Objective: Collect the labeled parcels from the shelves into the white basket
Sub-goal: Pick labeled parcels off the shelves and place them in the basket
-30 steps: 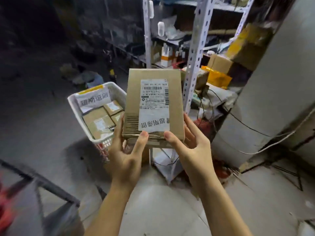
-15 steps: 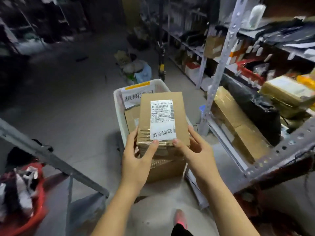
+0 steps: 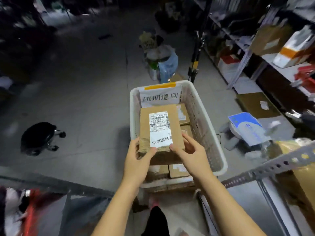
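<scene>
Holding a flat cardboard parcel [image 3: 158,133] by its near short edge, both hands keep it above the inside of the white basket [image 3: 203,123]. The parcel's long axis runs straight away from the person, toward the basket's far end. There a paper sign [image 3: 160,98] with large printed characters stands against the wall under a strip of orange tape [image 3: 160,86].

The parcel's broad face is turned up, and its shipping label [image 3: 159,129] lies lengthwise along it. The barcode sits at the far end, and a row of large characters near the hands reads upside down.

The left hand [image 3: 137,161] pinches the near left corner, thumb on top at the label's lower edge and fingers curled at the side. The right hand [image 3: 193,155] pinches the near right corner, thumb on top and fingers reaching along the right edge and underneath.

More labeled boxes [image 3: 183,114] lie in the basket below; whether the held parcel touches them cannot be told.

A black wheeled stool [image 3: 38,137] stands on the concrete floor well to the left. Metal shelving [image 3: 245,58] stacked with packages lines the right side, and filled bags [image 3: 162,62] sit on the floor beyond the basket.
</scene>
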